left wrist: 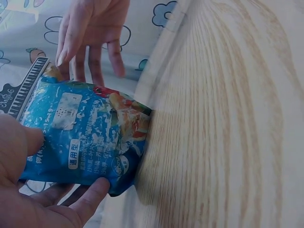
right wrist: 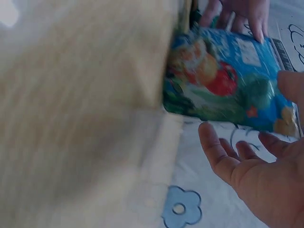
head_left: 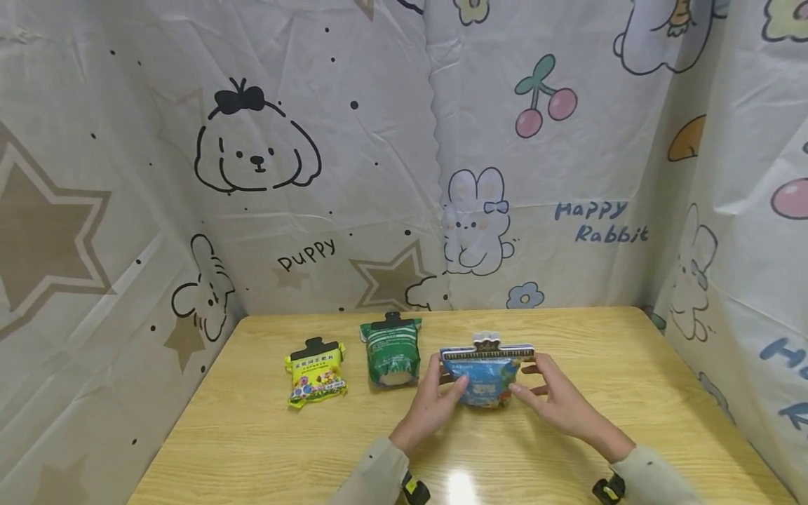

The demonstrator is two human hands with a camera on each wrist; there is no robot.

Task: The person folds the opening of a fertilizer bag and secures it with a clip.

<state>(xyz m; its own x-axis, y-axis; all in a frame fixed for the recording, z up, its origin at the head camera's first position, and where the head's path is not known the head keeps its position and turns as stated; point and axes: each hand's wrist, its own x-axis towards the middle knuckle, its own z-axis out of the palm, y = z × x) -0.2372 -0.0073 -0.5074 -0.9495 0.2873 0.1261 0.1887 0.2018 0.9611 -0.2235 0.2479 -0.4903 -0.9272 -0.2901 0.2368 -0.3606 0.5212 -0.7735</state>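
Observation:
A blue fertilizer bag (head_left: 482,394) stands upright at the right of the table, its top closed by a piano-key clip (head_left: 487,352). My left hand (head_left: 431,408) grips the bag's left side, thumb on the printed front and fingers around the edge. At the other side is my right hand (head_left: 562,403), its thumb at the bag's upper right corner by the clip. In the right wrist view the right hand's fingers (right wrist: 219,154) are spread apart, beside the bag (right wrist: 218,80) with a gap between. Vegetable pictures cover the bag's far face.
Left of the blue bag stands a green bag (head_left: 393,358) with a black clip (head_left: 391,320). Farther left lies a smaller yellow bag (head_left: 317,375), also with a black clip (head_left: 314,348). A printed cloth (head_left: 379,154) hangs behind and beside the wooden table (head_left: 265,449).

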